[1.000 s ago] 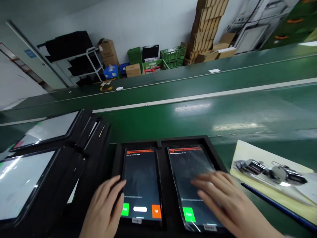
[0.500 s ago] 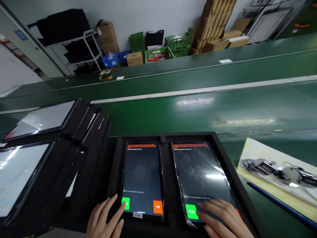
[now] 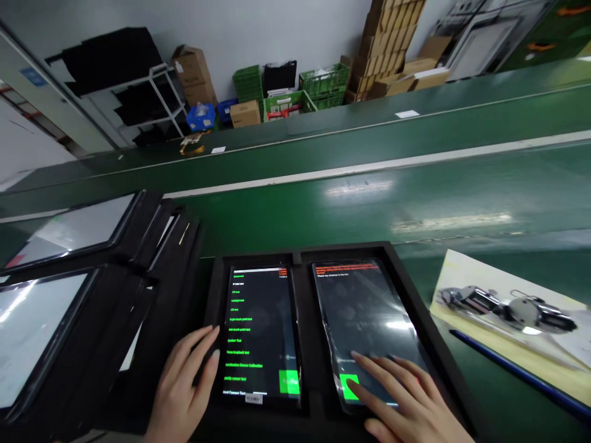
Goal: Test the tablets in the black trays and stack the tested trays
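Two tablets lie side by side in a black foam tray (image 3: 307, 332). The left tablet (image 3: 263, 332) shows a list of tests in green and white text, with a green button at its lower right. My left hand (image 3: 187, 375) is at that tablet's left edge, fingers stretched out and holding nothing. On the right tablet (image 3: 364, 314), a dark screen carries red and white text at the top and a green button low on the left. My right hand (image 3: 406, 394) spreads over its lower part, a fingertip on the green button.
Black foam trays with tablets (image 3: 69, 240) are stacked at the left. To the right, a metal device (image 3: 512, 307) rests on papers beside a blue pen (image 3: 517, 372). Behind the green bench (image 3: 286, 209) stand green crates (image 3: 323, 80) and cardboard boxes (image 3: 388, 43).
The left tablet's screen has switched from the Fail-button page to a test list. My left hand has drawn back from its green button. A right fingertip has moved onto the right tablet's green button.
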Demonstrator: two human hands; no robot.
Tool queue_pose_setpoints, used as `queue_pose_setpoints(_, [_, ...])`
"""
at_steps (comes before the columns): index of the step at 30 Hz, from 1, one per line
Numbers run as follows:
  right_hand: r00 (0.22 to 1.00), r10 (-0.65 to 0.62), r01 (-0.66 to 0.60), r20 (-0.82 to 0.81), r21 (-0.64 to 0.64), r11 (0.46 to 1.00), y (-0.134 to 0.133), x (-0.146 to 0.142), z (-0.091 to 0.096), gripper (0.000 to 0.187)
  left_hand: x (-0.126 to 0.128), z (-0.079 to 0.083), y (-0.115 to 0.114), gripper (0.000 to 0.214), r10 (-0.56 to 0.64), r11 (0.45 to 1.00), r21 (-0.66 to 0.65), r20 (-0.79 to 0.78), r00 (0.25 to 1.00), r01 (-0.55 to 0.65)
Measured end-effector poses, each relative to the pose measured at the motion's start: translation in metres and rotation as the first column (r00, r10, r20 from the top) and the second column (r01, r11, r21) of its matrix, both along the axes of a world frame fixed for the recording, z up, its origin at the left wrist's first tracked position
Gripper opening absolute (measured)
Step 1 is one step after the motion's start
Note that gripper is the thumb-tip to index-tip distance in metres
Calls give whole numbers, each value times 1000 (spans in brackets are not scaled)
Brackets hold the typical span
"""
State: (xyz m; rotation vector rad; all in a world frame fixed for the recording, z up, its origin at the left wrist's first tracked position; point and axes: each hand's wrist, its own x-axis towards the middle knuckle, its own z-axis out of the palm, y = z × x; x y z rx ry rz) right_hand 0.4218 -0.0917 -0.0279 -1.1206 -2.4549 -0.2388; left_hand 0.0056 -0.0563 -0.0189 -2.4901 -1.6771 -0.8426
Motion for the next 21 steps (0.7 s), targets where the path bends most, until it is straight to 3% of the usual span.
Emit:
queue_pose_setpoints(2, [1000, -11, 11, -6, -12, 1000, 17, -4, 13, 29, 12, 6, 29, 43, -8, 1000, -4, -29, 1000, 8])
queue_pose_setpoints(5, [996, -60, 56, -61, -64, 996, 63, -10, 23, 38, 34, 12, 78, 42, -8, 996, -91, -132, 991, -4])
queue_pose_setpoints(8, [978, -209, 209, 8, -83, 974, 118, -15, 16, 39, 52, 9, 120, 41, -1, 995, -101, -179, 984, -17])
queue_pose_setpoints(10, [963, -270, 271, 18, -71, 960, 144, -18, 7, 39, 57, 3, 135, 39, 14, 996, -82, -184, 983, -30])
queue_pose_setpoints(12, [964, -267, 267, 4, -67, 961, 153, -19, 1, 35, 57, -3, 136, 33, 12, 997, -66, -184, 983, -24])
queue_pose_setpoints(16, [972, -229, 226, -43, -69, 972, 142, -14, -3, 39, 46, -10, 120, 30, 3, 1000, 0, -140, 990, -3])
queue_pose_setpoints(21, [956, -283, 280, -73, -46, 959, 140, -8, -8, 34, 41, -17, 117, 34, 57, 997, 51, -89, 994, -52])
